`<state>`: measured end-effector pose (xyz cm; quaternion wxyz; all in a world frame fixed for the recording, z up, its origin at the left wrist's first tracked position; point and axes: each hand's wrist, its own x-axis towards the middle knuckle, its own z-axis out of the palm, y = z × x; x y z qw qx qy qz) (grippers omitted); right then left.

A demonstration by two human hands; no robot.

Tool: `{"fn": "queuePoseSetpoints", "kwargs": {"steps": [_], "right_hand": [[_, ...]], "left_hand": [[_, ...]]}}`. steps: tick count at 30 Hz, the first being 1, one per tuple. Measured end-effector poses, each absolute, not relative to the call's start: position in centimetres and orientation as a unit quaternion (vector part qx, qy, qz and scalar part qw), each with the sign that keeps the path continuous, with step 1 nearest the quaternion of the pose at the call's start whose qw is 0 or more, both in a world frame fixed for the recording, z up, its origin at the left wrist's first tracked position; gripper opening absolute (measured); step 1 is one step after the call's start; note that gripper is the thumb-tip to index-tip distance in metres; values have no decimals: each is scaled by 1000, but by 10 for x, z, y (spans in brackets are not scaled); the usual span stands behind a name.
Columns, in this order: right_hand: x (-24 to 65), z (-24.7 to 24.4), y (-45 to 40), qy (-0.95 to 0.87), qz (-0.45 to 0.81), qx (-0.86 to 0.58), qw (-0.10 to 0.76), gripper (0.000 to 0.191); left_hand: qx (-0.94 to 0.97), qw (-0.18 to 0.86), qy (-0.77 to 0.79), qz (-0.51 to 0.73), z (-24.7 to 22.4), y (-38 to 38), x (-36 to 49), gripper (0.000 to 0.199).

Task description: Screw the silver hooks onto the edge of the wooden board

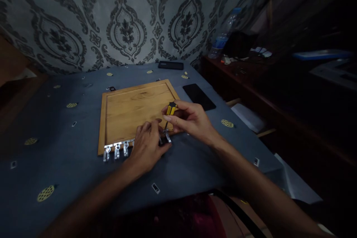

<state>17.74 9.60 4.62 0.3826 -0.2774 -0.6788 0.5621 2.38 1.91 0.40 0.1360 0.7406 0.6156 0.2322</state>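
A wooden board (pixel 136 106) with a raised frame lies on the cloth-covered table. Several silver metal hooks (pixel 117 150) line its near edge on the left. My right hand (pixel 193 119) pinches a small screwdriver (pixel 170 109) with a yellow and black handle. Its shaft points down at a metal hook (pixel 167 136) near the board's right front corner. Over the near edge lies my left hand (pixel 147 143), thumb and fingertips closed around that hook; part of the row is hidden beneath it. I cannot make out a screw at the tip.
A black phone (pixel 199 96) lies right of the board, and a dark flat case (pixel 170 65) sits near the patterned wall. A small black piece (pixel 111 89) lies by the far left corner. On the dark side furniture stands a plastic bottle (pixel 224 37).
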Motion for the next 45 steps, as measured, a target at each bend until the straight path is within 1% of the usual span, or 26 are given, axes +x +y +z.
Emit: {"fn": "queuePoseSetpoints", "kwargs": {"steps": [4, 7, 10, 12, 14, 18, 20, 23, 26, 36, 45], "right_hand": [[176, 46, 95, -656, 566, -297, 401, 37], [182, 49, 94, -665, 571, -297, 380, 36], [189, 52, 93, -690, 570, -277, 351, 37], [189, 52, 93, -696, 567, -269, 347, 33], [186, 51, 93, -691, 563, -275, 360, 30], [175, 43, 93, -669, 546, -299, 407, 36], [170, 39, 94, -666, 515, -308, 443, 37], [169, 35, 94, -652, 461, -322, 509, 36], [172, 34, 95, -632, 443, -335, 540, 37], [178, 29, 93, -628, 442, -353, 535, 39], [175, 27, 94, -621, 461, -335, 538, 41]], "left_hand": [[737, 136, 619, 235, 4, 18, 24, 49], [737, 141, 618, 235, 6, 18, 24, 47], [738, 147, 617, 231, 7, 18, 24, 49], [739, 150, 616, 229, 8, 18, 24, 51], [735, 150, 620, 230, 8, 19, 24, 52], [733, 145, 622, 232, 7, 19, 24, 51], [737, 144, 618, 233, 6, 18, 24, 52], [736, 150, 615, 239, 7, 17, 24, 60], [729, 161, 618, 246, 7, 17, 25, 64], [726, 167, 619, 248, 6, 17, 24, 64], [730, 161, 618, 245, 6, 17, 24, 65]]}}
